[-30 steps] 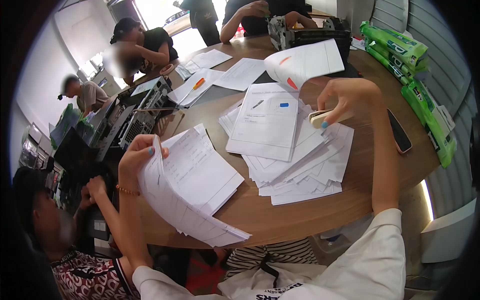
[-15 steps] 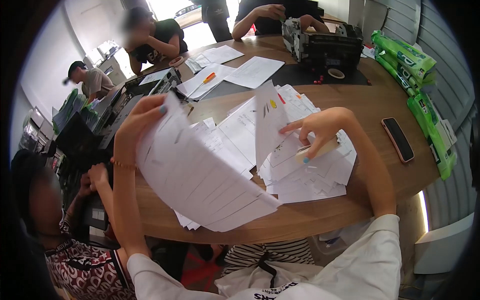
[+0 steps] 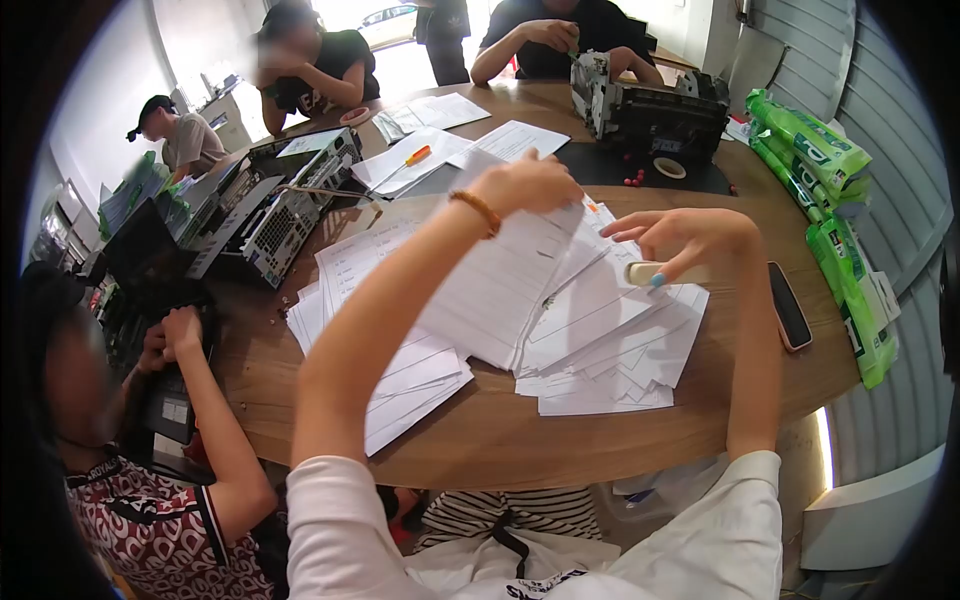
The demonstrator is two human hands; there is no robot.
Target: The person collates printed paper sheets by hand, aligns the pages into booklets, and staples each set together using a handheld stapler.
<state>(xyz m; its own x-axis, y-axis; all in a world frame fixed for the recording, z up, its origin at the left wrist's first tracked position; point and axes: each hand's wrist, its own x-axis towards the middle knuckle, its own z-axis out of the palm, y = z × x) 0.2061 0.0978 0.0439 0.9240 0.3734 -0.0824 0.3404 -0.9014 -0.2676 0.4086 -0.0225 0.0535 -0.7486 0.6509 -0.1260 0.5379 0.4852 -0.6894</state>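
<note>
near one o'clock in my head view, the left hand (image 3: 525, 185) is gripping the upper edge of some ruled sheets (image 3: 500, 290), with the fingers curling down over the paper. i am seeing those sheets at the centre of the dial, slanting between two heaps and partly covering the one on the right. between two and three o'clock, the right hand (image 3: 690, 245) is gripping a cream stapler (image 3: 640, 272); its thumb is pressing on the near side while the fingers are reaching out loosely over the top. just below, toward four o'clock, the right paper pile (image 3: 620, 365) is fanning out on the wooden table (image 3: 500, 440). at seven o'clock the left paper pile (image 3: 425, 375) is lying partly behind the left forearm.

i am also noticing a phone (image 3: 790, 312) lying at three o'clock, just beside the right forearm, and green packets (image 3: 815, 135) resting at two. at eleven, an orange-handled screwdriver (image 3: 417, 156) is lying on papers. an opened computer case (image 3: 285, 215) is sitting at ten. near one, a person in a dark shirt (image 3: 610, 25) is handling an opened machine (image 3: 655, 110).
</note>
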